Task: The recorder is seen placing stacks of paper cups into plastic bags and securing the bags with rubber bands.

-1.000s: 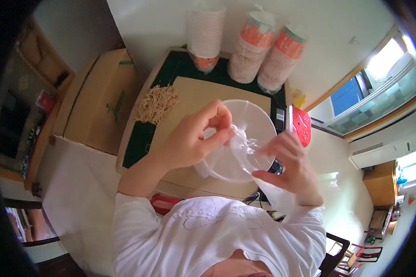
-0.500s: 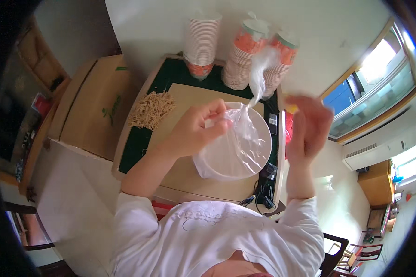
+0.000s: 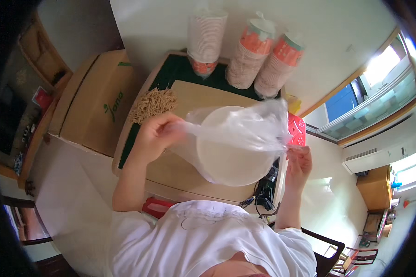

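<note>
A clear plastic bag [image 3: 263,122] is stretched between my two hands, above the near middle of the table. Under and within its film shows a round white bowl-like thing [image 3: 235,159]; whether it is one piece or a stack is hidden. My left hand [image 3: 156,138] is closed on the bag's left edge, its fingertips a little blurred. At the other side, my right hand [image 3: 299,165] pinches the gathered end of the film. Close beyond my left hand lies a heap of tan, string-like bands [image 3: 153,105].
Tall sleeved stacks of paper cups [image 3: 207,44] stand along the table's far edge. Black cables with an adapter [image 3: 265,191] lie at the near right corner. A large cardboard box [image 3: 90,99] is left of the table, and a red patterned thing [image 3: 296,127] sits beyond its right edge.
My left hand has moved left and my right hand down, now gripping the bag's end. The film, earlier bunched and trailing upward, is spread sideways over the white bowl-like thing.
</note>
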`<action>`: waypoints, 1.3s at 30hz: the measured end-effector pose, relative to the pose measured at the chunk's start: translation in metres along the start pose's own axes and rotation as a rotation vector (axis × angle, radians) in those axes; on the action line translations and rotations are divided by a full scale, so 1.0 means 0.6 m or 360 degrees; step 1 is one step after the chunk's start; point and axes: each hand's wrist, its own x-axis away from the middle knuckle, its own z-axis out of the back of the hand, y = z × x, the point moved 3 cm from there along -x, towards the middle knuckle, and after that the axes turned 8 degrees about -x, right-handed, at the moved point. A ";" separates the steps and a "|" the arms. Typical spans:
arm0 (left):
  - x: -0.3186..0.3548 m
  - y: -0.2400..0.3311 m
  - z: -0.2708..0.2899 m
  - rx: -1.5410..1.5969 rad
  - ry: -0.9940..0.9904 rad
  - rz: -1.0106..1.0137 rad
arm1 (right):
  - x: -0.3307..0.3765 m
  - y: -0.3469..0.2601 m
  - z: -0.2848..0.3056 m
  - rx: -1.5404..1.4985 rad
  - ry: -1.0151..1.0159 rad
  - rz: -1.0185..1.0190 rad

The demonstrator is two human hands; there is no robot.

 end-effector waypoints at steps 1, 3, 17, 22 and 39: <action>0.003 -0.009 0.004 0.0054 0.0201 0.0087 | 0.006 0.006 0.002 -0.0044 0.0061 -0.0007; -0.002 -0.007 -0.001 -0.0077 0.0269 -0.0235 | 0.021 0.007 0.004 0.0035 0.0231 -0.0045; -0.058 0.133 -0.113 -0.0675 -0.0376 -0.0584 | -0.023 -0.088 -0.194 0.1089 -0.0663 0.0288; -0.042 0.142 -0.093 -0.0777 0.0108 -0.0781 | -0.015 -0.094 -0.182 0.0699 -0.0150 0.0164; -0.002 0.129 -0.021 0.0446 0.0150 -0.0889 | -0.001 -0.088 -0.070 -0.0391 0.0157 0.0120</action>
